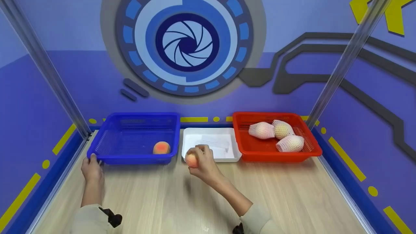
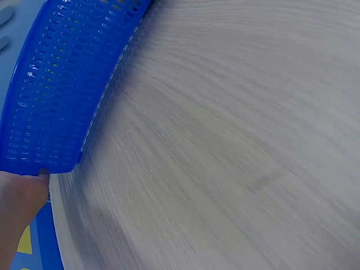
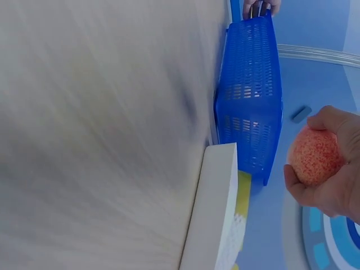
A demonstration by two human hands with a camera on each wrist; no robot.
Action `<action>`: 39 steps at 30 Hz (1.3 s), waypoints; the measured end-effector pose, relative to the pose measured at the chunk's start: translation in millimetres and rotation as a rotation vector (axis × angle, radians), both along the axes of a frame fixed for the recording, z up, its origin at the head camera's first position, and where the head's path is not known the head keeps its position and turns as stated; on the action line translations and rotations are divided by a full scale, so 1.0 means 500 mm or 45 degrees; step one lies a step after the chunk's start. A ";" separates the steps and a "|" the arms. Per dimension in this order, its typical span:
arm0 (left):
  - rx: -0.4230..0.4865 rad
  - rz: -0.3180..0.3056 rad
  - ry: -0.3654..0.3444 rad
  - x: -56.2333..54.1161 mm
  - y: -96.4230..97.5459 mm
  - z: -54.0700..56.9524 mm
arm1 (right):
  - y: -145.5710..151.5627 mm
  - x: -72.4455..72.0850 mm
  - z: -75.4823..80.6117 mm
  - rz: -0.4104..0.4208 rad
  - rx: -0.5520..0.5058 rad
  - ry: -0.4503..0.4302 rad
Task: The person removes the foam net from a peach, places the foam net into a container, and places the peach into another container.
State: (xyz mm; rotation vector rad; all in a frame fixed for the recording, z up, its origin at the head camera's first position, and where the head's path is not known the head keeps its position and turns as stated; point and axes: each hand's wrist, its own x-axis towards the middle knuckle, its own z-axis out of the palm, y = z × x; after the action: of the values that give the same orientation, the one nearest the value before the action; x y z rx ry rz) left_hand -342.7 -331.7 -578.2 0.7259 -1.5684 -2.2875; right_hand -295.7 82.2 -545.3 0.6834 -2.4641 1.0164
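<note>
My right hand (image 1: 205,165) holds a pinkish-orange peach (image 1: 192,160) between thumb and fingers, over the front left of the white tray (image 1: 212,160). In the right wrist view the peach (image 3: 316,156) shows a speckled red skin, raised above the wooden table. My left hand (image 1: 93,168) grips the near left corner of the blue basket (image 1: 136,160), thumb on the rim; the left wrist view has that hand (image 2: 22,194) at the basket's corner. Inside the blue basket, near its front right, lies another peach (image 1: 161,148).
At the right stands a red basket (image 1: 276,157) with three fruits (image 1: 262,130) in white foam netting. The white tray sits between both baskets and holds a translucent sheet (image 1: 213,142). A blue patterned wall (image 1: 211,107) rises behind, with metal posts (image 1: 341,61) at both sides.
</note>
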 end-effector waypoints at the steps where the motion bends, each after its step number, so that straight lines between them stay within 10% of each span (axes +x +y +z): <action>1: -0.002 0.002 0.002 0.000 0.000 0.001 | -0.005 -0.002 0.001 0.012 0.003 0.002; 24: 0.003 0.038 0.032 -0.001 -0.001 0.007 | -0.152 -0.099 0.054 0.242 0.022 -0.066; 39: 0.015 0.026 0.060 0.001 0.000 -0.001 | -0.238 -0.183 0.065 0.181 0.234 -0.366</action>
State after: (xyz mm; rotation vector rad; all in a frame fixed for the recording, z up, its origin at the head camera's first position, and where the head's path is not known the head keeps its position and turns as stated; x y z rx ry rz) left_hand -342.3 -331.5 -578.8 0.6828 -1.5212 -2.2843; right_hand -387.3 -36.5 -512.6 0.8314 -2.8195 1.0076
